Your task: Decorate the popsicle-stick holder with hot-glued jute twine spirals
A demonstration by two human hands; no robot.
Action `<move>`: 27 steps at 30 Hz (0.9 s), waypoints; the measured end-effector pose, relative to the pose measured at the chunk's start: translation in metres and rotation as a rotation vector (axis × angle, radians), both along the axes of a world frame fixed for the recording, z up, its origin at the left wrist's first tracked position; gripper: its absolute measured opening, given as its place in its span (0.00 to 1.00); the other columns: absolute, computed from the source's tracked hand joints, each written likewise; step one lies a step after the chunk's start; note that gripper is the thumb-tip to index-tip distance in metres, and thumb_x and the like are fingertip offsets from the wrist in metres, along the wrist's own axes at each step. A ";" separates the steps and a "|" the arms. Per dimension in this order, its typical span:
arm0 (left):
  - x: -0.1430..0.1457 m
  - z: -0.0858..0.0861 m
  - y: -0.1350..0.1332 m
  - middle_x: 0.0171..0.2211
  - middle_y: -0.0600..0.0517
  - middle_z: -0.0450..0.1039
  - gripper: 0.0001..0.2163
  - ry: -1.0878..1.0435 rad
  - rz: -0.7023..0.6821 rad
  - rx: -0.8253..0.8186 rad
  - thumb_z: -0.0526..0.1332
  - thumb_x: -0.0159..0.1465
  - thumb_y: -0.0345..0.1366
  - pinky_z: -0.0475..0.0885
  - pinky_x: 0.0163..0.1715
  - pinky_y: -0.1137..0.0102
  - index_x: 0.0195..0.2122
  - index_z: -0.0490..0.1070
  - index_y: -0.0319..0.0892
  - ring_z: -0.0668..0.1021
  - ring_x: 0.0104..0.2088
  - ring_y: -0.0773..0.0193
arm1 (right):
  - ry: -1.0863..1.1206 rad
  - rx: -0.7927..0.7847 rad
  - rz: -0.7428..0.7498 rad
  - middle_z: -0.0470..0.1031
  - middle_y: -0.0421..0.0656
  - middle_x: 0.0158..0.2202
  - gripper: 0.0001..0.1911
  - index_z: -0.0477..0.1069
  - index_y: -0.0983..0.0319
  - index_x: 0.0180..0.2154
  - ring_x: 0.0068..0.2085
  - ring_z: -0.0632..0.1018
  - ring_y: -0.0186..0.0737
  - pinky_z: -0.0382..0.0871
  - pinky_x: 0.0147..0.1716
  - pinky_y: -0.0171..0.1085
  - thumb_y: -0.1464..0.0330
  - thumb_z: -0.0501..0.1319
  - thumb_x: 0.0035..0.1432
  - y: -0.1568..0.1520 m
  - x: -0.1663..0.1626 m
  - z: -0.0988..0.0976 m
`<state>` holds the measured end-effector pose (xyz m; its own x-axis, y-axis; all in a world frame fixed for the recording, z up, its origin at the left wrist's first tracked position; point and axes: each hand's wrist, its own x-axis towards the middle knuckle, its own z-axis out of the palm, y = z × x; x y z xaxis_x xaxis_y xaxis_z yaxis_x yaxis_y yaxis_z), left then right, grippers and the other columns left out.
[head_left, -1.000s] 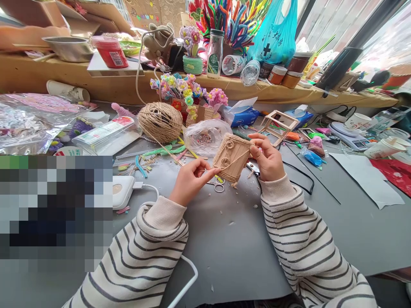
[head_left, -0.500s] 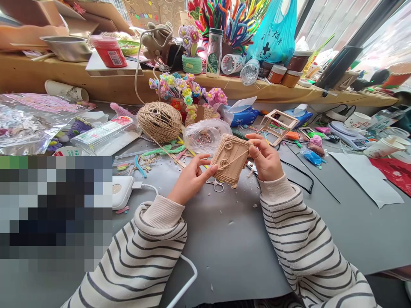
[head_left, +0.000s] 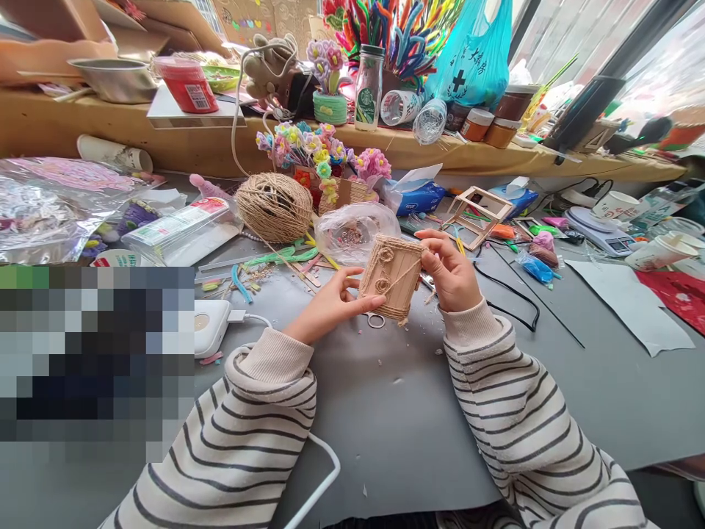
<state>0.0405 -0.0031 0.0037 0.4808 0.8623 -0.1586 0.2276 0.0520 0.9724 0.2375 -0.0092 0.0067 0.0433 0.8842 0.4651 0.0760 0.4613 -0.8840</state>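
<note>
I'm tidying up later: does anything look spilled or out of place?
A paper cup lies on its side at the far left, in front of the ledge, rather than upright. Small scraps litter the gray tabletop near the twine-edged panel, like loose debris.

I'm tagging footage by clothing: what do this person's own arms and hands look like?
Long off-white sleeves with thin, dark stripes running around them, ending in plain, ribbed cream cuffs. The left hand and right hand wear no gloves.
</note>
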 end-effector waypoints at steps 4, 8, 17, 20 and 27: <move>-0.002 0.009 0.004 0.46 0.46 0.69 0.27 -0.037 -0.178 -0.080 0.62 0.49 0.45 0.66 0.44 0.61 0.49 0.63 0.40 0.71 0.45 0.54 | -0.006 0.001 0.019 0.61 0.41 0.44 0.08 0.69 0.58 0.31 0.32 0.68 0.29 0.67 0.24 0.31 0.62 0.58 0.51 0.000 -0.002 0.001; -0.002 0.013 0.008 0.44 0.49 0.71 0.21 -0.097 -0.260 -0.123 0.61 0.51 0.43 0.64 0.47 0.64 0.44 0.67 0.40 0.70 0.48 0.56 | -0.046 0.017 -0.027 0.62 0.41 0.43 0.09 0.68 0.58 0.31 0.31 0.69 0.30 0.67 0.25 0.32 0.60 0.57 0.51 0.000 -0.004 0.004; -0.002 0.011 0.005 0.44 0.48 0.71 0.20 -0.157 -0.129 -0.118 0.63 0.48 0.41 0.66 0.43 0.66 0.42 0.68 0.39 0.72 0.45 0.56 | -0.092 0.031 -0.115 0.64 0.42 0.42 0.10 0.69 0.58 0.32 0.39 0.69 0.35 0.68 0.29 0.34 0.59 0.57 0.50 -0.001 -0.007 0.006; -0.002 0.009 0.003 0.44 0.47 0.71 0.21 -0.163 -0.125 -0.094 0.64 0.48 0.41 0.66 0.44 0.64 0.42 0.67 0.39 0.71 0.46 0.55 | -0.128 0.056 -0.144 0.64 0.42 0.42 0.09 0.69 0.57 0.33 0.39 0.69 0.36 0.68 0.29 0.34 0.60 0.58 0.50 -0.003 -0.008 0.007; -0.002 0.004 0.003 0.49 0.43 0.66 0.26 -0.172 -0.080 -0.062 0.64 0.48 0.40 0.65 0.46 0.61 0.47 0.61 0.37 0.70 0.48 0.54 | -0.204 0.120 -0.195 0.65 0.43 0.42 0.11 0.69 0.56 0.36 0.42 0.68 0.38 0.67 0.29 0.34 0.59 0.56 0.52 -0.003 -0.012 0.005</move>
<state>0.0386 -0.0003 0.0081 0.5724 0.8111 -0.1201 0.0642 0.1017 0.9927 0.2259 -0.0123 0.0119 0.1016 0.8064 0.5825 0.3435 0.5211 -0.7813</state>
